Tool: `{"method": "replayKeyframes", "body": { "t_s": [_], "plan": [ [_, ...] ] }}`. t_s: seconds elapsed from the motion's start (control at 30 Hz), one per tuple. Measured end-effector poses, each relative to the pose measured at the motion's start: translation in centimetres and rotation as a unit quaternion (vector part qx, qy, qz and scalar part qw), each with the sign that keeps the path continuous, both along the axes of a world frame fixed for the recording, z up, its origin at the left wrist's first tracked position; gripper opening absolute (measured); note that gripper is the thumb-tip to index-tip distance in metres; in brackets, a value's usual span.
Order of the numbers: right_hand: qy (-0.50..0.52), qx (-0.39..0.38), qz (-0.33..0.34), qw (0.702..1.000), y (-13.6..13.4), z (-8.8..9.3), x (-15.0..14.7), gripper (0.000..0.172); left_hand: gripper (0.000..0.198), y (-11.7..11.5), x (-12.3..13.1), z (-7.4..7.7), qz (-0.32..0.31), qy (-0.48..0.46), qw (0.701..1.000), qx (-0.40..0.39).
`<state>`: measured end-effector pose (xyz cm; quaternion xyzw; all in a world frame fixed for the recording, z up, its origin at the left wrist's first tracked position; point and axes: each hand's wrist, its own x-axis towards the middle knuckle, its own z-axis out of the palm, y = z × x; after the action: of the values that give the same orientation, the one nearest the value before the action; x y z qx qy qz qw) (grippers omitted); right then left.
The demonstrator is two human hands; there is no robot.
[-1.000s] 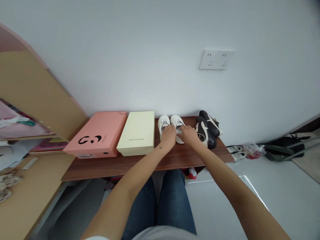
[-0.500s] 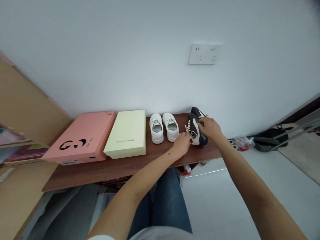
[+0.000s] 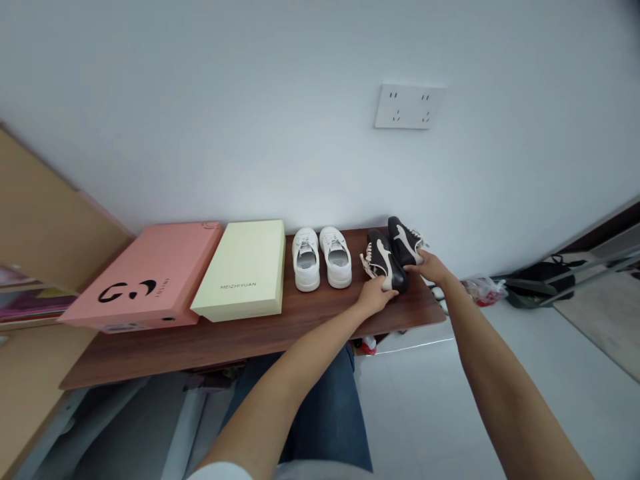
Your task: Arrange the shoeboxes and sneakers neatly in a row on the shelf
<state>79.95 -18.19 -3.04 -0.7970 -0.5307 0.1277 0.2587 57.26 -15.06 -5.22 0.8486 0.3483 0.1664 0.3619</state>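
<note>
Two black sneakers with cream side stripes and cream laces lie tilted on the brown wooden shelf (image 3: 320, 313), near its right end. My left hand (image 3: 376, 297) is closed round the heel of the nearer black sneaker (image 3: 384, 257). The farther black sneaker (image 3: 401, 239) leans close beside it, and my right hand (image 3: 431, 268) grips its heel end, thumb on the near side. To the left of them stands a pair of white sneakers, the left white sneaker (image 3: 307, 273) and the right white sneaker (image 3: 339, 270), side by side with toes to the wall.
A pale yellow shoe box (image 3: 245, 260) and a pink shoe box (image 3: 145, 267) lie on the shelf's left part. A white wall with a socket plate (image 3: 410, 107) rises behind. Bags (image 3: 543, 280) sit on the floor at right.
My left hand has moved from the laces to the nearer black sneaker's heel. My right hand has shifted down to the farther one's heel. The two black sneakers are spread slightly apart.
</note>
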Motion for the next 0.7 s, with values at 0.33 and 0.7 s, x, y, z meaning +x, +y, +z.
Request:
{"method": "replayKeyframes", "body": {
  "t_s": [0.33,0.7],
  "plan": [
    [-0.254,-0.172,0.062,0.95,0.8,3.5,-3.0,0.033,0.026,3.8,0.6,5.7,-0.102,0.19,0.966,0.141],
    [-0.284,-0.229,0.091,0.927,2.7,3.7,-4.2,0.04,0.024,5.4,2.0,6.4,-0.136,0.226,0.952,0.154]
  ]
}}
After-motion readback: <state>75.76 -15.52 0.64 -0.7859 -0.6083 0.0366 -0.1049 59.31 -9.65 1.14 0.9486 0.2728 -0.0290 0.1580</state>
